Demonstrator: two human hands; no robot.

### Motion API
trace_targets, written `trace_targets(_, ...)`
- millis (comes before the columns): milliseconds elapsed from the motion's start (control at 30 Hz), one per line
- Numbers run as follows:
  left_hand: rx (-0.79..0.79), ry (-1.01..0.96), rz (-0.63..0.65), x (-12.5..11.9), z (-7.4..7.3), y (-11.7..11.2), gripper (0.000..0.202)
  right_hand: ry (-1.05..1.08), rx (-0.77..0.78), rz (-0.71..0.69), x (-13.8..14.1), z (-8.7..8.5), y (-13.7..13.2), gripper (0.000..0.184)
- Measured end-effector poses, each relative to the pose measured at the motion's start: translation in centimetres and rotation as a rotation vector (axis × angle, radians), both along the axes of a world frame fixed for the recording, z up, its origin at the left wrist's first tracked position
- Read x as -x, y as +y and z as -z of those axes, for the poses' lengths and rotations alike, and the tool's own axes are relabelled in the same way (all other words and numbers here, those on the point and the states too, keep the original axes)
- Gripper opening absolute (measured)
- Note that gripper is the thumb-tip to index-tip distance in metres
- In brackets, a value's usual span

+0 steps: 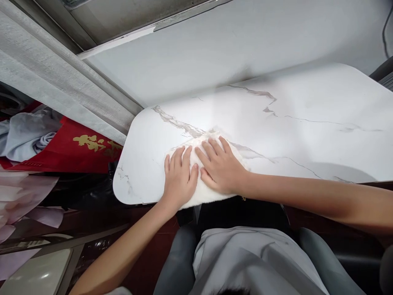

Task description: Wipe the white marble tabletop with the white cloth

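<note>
A fluffy cream-white cloth (202, 189) lies near the front edge of a white marble-patterned table (294, 135), its near edge reaching the table's rim. My left hand (180, 174) rests flat on its left part, fingers stretched away from me. Beside it, my right hand (222, 166) lies on the right part with the fingers spread and pointing up and to the left. Both palms face down on the cloth, and the two thumbs are close together but apart. What lies under the palms is hidden.
A pale wall (215, 53) runs along the table's far side, with a light grey pillar (67, 78) at the left. A red bag (76, 147) with gold lettering and grey fabric (30, 131) stand left of the table. A dark cable (384, 37) hangs at the upper right.
</note>
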State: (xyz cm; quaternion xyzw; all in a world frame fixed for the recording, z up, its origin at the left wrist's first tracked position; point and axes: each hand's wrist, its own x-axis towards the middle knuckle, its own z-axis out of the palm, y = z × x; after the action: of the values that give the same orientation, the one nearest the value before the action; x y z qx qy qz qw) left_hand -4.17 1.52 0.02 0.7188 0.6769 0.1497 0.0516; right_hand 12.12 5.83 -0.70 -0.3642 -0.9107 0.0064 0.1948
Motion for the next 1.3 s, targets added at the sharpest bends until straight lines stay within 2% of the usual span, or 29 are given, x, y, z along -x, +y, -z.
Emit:
trace_targets(100, -0.003, 0.005, -0.005, -0.2, -0.1, 3.8, 0.051, 0.006, 0.010, 0.037, 0.2, 0.1, 3.6, 0.052)
trace_targets(300, -0.018, -0.032, -0.011, -0.8, 0.0, 13.8, 0.047, 0.004, -0.012, 0.090, 0.3, 0.8, 13.2, 0.048)
trace_targets(400, -0.033, -0.054, -0.012, -1.2, 0.3, 18.1, 0.046, -0.013, -0.003, 0.136, 0.1, 0.8, 17.2, 0.048)
trace_targets(500, -0.059, -0.082, -0.019, -1.6, 0.6, 21.3, 0.043, -0.047, 0.033, 0.167, -0.2, 0.7, 20.0, 0.048)
trace_targets(633, -0.079, -0.101, -0.012, -2.0, 0.9, 24.2, 0.041, -0.026, 0.030, 0.177, -0.7, 0.9, 22.8, 0.047)
trace_targets(800, -0.109, -0.127, 0.012, -2.0, 1.3, 26.7, 0.038, -0.015, 0.014, 0.203, -1.0, 1.2, 24.9, 0.045)
trace_targets(933, -0.105, -0.114, 0.002, -2.2, 1.2, 27.5, 0.039, -0.022, 0.014, 0.235, -1.0, 1.0, 25.4, 0.045)
trace_targets(1133, -0.084, -0.104, -0.021, -2.7, 0.8, 26.5, 0.043, 0.008, 0.013, 0.226, -1.1, 1.1, 24.8, 0.048)
trace_targets(1300, -0.073, -0.101, -0.024, -3.6, 0.8, 24.2, 0.044, -0.013, 0.009, 0.210, -1.9, 1.1, 22.9, 0.050)
